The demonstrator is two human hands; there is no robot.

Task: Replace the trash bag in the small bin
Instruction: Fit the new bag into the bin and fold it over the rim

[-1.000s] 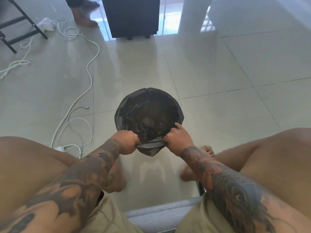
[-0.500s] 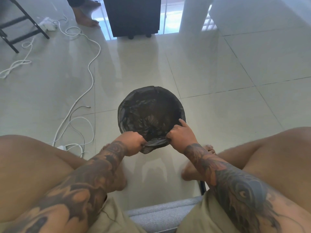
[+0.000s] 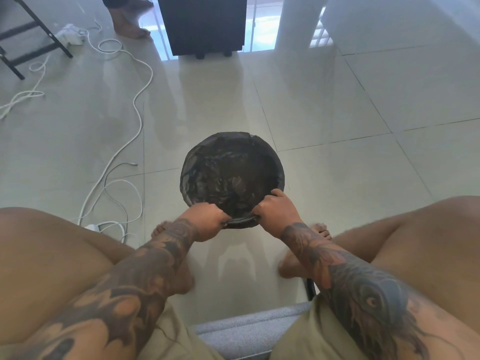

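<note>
A small round bin stands on the tiled floor between my feet, lined with a black trash bag [image 3: 228,175] whose edge is folded over the rim all around, so the bin's own wall is hidden. My left hand [image 3: 205,222] grips the bag's edge at the near rim, fingers closed on the plastic. My right hand [image 3: 276,210] grips the same near edge a little to the right, its thumb lying along the rim. A short fold of bag hangs between the two hands.
White cables [image 3: 122,149] and a power strip [image 3: 70,35] lie on the floor to the left. A black cabinet [image 3: 205,24] stands at the back, another person's bare foot [image 3: 128,26] beside it. A black frame [image 3: 33,45] stands far left. I sit on a grey seat [image 3: 249,331].
The loose fold of bag between my hands has been drawn tighter over the near rim. Both hands stay on the edge and have shifted slightly forward.
</note>
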